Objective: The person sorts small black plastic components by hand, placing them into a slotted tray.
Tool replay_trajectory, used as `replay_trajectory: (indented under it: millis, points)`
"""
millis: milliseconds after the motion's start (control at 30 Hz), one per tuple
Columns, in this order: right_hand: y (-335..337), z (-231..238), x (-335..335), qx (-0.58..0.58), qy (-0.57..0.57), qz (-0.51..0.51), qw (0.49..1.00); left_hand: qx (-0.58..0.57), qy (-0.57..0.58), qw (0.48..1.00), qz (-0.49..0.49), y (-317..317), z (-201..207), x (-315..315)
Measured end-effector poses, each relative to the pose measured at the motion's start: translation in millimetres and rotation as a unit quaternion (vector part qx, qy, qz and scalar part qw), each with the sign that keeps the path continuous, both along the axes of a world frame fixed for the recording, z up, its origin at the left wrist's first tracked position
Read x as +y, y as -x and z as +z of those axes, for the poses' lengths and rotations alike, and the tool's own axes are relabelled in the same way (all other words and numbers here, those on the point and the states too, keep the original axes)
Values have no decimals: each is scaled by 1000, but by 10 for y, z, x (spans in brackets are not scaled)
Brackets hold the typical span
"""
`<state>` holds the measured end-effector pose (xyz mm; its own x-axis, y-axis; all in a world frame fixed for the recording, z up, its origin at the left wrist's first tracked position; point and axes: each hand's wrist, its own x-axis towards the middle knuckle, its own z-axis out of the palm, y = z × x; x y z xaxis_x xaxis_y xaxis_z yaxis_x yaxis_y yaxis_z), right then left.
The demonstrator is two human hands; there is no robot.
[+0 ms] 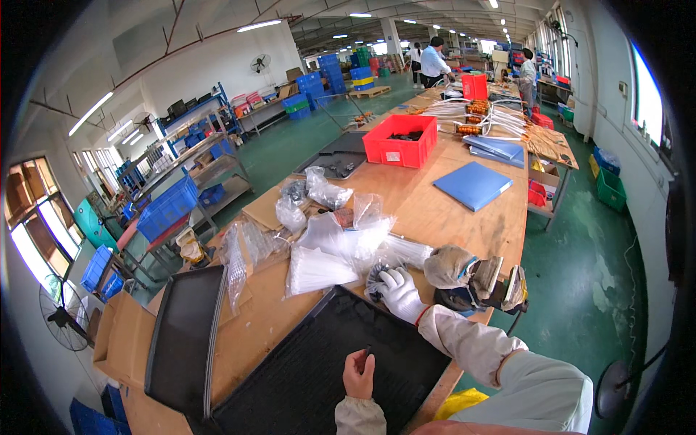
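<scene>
My bare left hand [358,375] is over the large black tray [290,366], its thumb and fingers pinching a small black part [368,349]. My right hand [400,291], in a white knitted glove, reaches past the tray's far edge. Its fingers curl down at a clear plastic bag of dark small pieces [375,278]; what they grip is hidden. Beside that bag lie bundles of white cable ties [319,272] in clear plastic. Just right of the glove stands a vise-like metal tool [493,279] with a cloth-wrapped part [448,266].
A second black tray [185,337] lies at left, beside an open cardboard box [123,341]. Farther along the wooden table [464,235] are a red bin [400,141], a blue folder [473,185] and white cables [507,119]. Several people work at the far end. A fan stands at lower left.
</scene>
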<state>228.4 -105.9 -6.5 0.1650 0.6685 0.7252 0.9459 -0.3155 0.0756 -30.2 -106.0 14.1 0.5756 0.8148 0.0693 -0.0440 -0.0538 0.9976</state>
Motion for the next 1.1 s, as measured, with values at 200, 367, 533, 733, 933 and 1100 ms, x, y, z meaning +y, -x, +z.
replay_trajectory:
  millis: [200, 367, 533, 733, 933, 1100]
  points:
    - [210, 295, -213, 103, -68, 77, 989, 3, -20, 1000, 24, 47, -19, 75]
    - [666, 427, -384, 558, -46, 293, 775, 34, -26, 998, 53, 117, 14, 140]
    - [973, 478, -436, 495, 32, 413, 764, 94, -134, 981, 102, 117, 97, 158]
    - [1090, 220, -389, 616, 48, 353, 702, 154, -284, 939, 122, 153, 40, 210]
    - [1064, 252, -420, 647, 78, 339, 678, 173, -349, 913, 124, 200, 21, 217]
    - [1045, 186, -396, 627, 27, 348, 697, 163, -359, 914, 93, 169, 43, 206]
